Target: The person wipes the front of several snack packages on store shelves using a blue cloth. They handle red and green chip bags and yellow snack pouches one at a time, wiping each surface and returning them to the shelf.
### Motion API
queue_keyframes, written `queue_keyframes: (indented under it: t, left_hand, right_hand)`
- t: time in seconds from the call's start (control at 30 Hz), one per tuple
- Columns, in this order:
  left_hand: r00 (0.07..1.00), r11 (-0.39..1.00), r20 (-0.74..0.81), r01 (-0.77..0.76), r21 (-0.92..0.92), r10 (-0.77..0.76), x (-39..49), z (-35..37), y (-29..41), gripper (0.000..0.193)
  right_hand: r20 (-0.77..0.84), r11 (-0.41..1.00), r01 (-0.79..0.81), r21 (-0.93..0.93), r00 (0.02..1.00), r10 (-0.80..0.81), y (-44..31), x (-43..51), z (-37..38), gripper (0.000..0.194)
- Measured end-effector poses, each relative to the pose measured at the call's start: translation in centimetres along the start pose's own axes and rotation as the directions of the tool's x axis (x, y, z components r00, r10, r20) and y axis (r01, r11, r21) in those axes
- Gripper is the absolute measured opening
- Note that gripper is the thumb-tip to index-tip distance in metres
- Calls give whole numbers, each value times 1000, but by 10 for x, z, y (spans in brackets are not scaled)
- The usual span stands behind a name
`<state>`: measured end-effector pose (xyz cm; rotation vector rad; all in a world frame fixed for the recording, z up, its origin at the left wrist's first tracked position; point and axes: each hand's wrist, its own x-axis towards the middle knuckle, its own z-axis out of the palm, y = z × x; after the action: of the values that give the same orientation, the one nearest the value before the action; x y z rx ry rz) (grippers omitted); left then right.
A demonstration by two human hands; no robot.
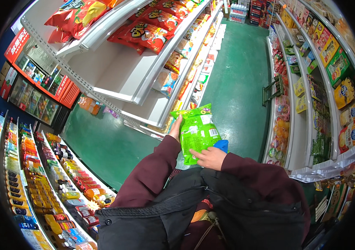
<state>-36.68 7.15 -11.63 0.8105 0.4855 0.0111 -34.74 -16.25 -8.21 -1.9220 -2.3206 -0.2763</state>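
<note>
A green snack bag (198, 134) is held upright before my body, its printed side with a barcode facing me. My left hand (175, 127) grips the bag's left edge near the top. At the lower right of the bag, my right hand (211, 157) lies with the index finger extended against the green surface. A blue object (221, 145), perhaps a cloth, sits at the right hand, partly hidden behind it; whether the hand grips it is not plain.
A white metal shelf unit (115, 75) with red snack bags (147, 34) stands ahead on the left. Packaged snacks fill shelves on the right, with a green folding stool (272, 90) beside them. Bottled drinks (39, 187) line the lower left; a red-framed fridge (36, 84) stands behind.
</note>
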Motion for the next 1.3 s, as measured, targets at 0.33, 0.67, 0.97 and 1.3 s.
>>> queue_keyframes:
  t: [0.33, 0.67, 0.97, 1.3]
  left_hand:
    - [870, 905, -259, -381, 187, 420, 19, -47, -10, 37]
    - [867, 492, 42, -321, 809, 496, -10, 31, -45, 49]
    - [777, 466, 98, -468, 750, 622, -20, 20, -51, 33]
    - [778, 630, -46, -470, 618, 626, -4, 19, -49, 28]
  right_hand:
    - [-82, 937, -189, 294, 972, 221, 20, -17, 21, 12]
    - [-507, 610, -359, 706, 346, 790, 66, 56, -20, 18]
    - [-374, 359, -819, 447, 193, 907, 105, -8, 18, 12]
    - [-547, 719, -527, 453, 472, 691, 57, 39, 9, 30]
